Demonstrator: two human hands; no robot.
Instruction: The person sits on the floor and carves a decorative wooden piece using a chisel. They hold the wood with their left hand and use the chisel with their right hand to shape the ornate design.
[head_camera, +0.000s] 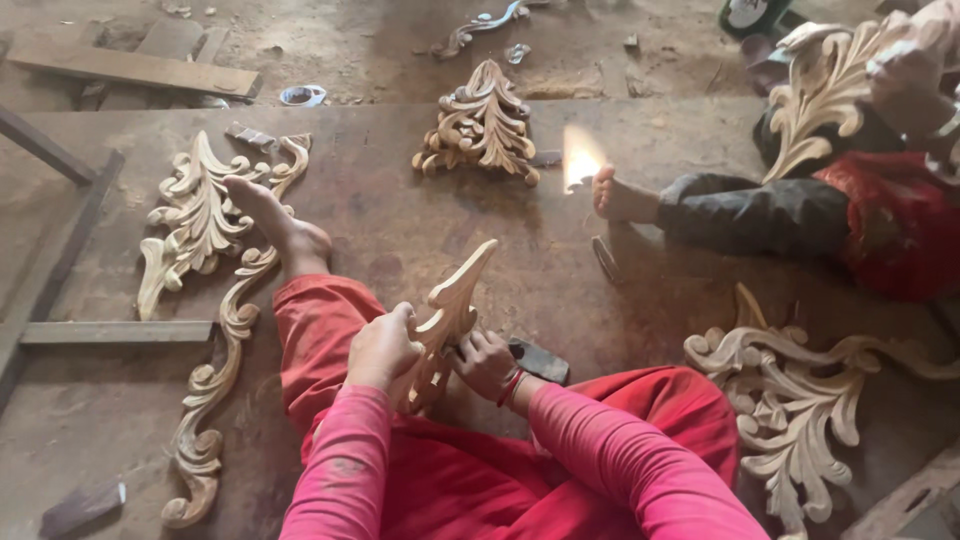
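Observation:
I sit on the floor in red trousers and pink sleeves. My left hand (381, 347) grips a pale carved wooden leaf ornament (452, 305) from its left side, holding it upright and tilted over my lap. My right hand (484, 362) presses against the ornament's lower right side; what its fingers hold there is hidden. A dark block (540, 360) lies just right of that hand. My bare foot (285, 232) stretches out to the upper left.
Carved scroll pieces lie at left (200, 215), in a long curl (225, 350), at top centre (482, 125) and at lower right (790, 390). Another person (800, 210) sits at right holding a large carving (830, 85). Wooden planks (130, 68) and a frame (60, 260) lie left.

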